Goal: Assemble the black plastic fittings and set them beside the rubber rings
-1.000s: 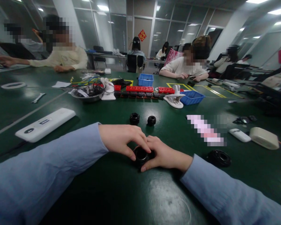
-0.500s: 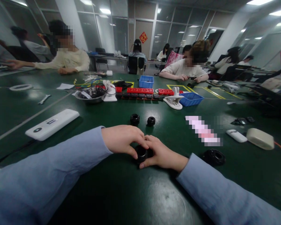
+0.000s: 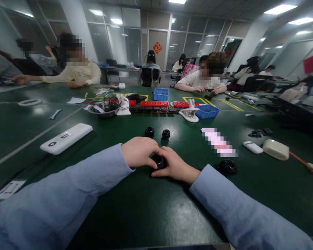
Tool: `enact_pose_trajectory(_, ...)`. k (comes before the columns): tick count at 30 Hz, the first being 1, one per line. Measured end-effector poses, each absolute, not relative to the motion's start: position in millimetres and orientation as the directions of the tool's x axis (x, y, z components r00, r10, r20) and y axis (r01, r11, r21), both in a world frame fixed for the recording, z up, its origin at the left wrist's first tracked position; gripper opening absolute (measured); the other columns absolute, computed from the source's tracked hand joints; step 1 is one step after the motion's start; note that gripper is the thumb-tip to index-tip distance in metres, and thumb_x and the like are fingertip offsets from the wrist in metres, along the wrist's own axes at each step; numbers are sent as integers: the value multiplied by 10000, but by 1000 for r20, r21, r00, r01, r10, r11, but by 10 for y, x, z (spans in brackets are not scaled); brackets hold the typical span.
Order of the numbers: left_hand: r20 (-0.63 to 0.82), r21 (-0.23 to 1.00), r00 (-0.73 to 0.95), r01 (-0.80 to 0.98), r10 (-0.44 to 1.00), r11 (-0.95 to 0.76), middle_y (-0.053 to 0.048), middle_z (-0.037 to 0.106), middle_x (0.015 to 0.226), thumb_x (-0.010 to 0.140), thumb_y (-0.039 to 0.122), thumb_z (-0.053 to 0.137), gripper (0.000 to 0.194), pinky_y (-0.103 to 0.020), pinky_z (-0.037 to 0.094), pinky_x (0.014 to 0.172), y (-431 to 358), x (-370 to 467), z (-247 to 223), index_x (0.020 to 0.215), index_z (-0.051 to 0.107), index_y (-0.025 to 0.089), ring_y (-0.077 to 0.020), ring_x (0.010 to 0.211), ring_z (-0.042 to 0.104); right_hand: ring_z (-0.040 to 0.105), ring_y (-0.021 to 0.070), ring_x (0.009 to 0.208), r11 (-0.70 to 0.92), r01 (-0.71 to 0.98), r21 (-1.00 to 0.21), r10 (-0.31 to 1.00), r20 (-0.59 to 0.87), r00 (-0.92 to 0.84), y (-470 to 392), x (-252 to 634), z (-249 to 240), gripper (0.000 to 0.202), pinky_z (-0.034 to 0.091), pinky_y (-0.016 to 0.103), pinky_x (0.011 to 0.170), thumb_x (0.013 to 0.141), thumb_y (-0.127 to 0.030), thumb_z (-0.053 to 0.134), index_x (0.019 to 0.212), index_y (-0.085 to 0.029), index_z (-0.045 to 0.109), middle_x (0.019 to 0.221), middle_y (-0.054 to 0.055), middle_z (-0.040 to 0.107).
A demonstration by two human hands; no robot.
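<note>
At the middle of the green table (image 3: 114, 208), we have a black ring (image 3: 161, 164) gripped by both our left hand (image 3: 141, 151) and right hand (image 3: 176, 166), fingers curled round it. Two more black rings (image 3: 149, 135) sit just beyond; a fourth black ring (image 3: 225, 169) lies near our right sleeve (image 3: 216, 185).

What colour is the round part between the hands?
The round part is black, seen in the head view.

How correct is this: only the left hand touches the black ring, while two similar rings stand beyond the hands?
"Only" is wrong: the head view shows the left hand and the right hand both touching the black ring. The rest holds.
</note>
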State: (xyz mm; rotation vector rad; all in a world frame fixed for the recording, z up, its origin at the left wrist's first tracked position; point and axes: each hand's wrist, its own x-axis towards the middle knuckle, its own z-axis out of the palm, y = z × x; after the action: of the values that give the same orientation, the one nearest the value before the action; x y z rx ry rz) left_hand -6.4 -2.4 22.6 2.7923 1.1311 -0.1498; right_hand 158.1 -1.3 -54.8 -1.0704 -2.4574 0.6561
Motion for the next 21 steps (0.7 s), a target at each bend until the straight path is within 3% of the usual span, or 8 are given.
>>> enact_pose_trajectory(8, -86, -30, 619, 782, 781, -623, -54, 677, 935, 731, 443, 655, 337, -284, 453, 700, -144, 11, 215, 959, 688, 198, -244, 906, 619, 487, 209, 847, 583, 650, -488, 801, 209, -561, -88, 1564, -590, 554, 393, 342, 762, 583, -478, 766, 980, -142, 575, 894, 48, 528)
enact_pose_trajectory(21, -45, -96, 481, 870, 876, -483, -66, 678, 754, 676, 598, 605, 443, -265, 395, 532, -211, 96, 207, 768, 696, 175, -244, 735, 638, 480, 183, 780, 540, 742, -397, 841, 233, -487, -144, 1524, -623, 455, 377, 305, 694, 595, -507, 743, 805, -152, 552, 818, 30, 501)
